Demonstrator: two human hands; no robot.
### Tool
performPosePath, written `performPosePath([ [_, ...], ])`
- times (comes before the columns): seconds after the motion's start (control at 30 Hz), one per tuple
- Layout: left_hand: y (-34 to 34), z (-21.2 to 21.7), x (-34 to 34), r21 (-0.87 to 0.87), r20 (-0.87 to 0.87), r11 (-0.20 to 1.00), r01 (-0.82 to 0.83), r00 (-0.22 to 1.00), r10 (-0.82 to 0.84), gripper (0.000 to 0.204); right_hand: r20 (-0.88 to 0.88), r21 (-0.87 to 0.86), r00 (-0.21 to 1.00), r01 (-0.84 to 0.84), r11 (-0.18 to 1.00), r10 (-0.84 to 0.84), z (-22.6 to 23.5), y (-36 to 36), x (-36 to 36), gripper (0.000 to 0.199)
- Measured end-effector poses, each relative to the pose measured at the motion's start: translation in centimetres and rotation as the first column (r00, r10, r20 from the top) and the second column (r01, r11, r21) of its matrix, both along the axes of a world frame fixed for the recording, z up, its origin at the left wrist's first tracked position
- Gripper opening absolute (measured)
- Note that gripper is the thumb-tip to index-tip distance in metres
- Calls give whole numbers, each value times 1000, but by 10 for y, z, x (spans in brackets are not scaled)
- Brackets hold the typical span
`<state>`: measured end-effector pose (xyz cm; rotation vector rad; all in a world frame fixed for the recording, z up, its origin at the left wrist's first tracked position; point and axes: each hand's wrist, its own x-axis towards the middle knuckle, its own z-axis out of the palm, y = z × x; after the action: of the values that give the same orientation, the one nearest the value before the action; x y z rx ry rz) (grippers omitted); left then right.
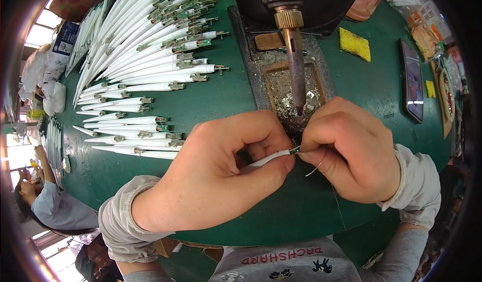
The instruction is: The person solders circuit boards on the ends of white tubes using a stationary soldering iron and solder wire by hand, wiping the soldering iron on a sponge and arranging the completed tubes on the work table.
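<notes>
A green tabletop [221, 98] carries everything, with a dark, grimy soldering stand [317, 51] standing on it. Left of the stand, white tapered sticks [145, 63] lie fanned in an overlapping heap, their green-and-metal ends mostly toward it; looser small groups lie at the heap's near side. Just right of the stand lies a yellow sponge [355, 45]. Farther right of it come a dark phone [411, 81], screen up, then a small yellow piece [430, 89].

white stick [270, 158]: partly hidden | soldering iron [294, 56]: top cut off
</notes>
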<state>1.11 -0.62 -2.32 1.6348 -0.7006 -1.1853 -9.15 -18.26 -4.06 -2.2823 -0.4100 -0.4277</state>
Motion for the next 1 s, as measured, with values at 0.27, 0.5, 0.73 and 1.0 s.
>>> performPosePath([
  [0.27,-4,3,3,10,-144,997,-82,986,83,7,-461,200,882,-8,980,101,26,-20,-1,14],
  [0.5,-6,0,-1,-108,-25,981,-164,986,162,8,-453,330,890,116,937,49,18,-11,-5,12],
  [0.73,-6,-1,-1,-169,-9,971,-171,985,172,9,-468,386,884,194,902,11,14,-7,-5,11],
  [1.0,-7,-2,-1,-234,2,956,-177,983,183,12,-432,394,902,183,900,5,13,-4,-3,12],
])
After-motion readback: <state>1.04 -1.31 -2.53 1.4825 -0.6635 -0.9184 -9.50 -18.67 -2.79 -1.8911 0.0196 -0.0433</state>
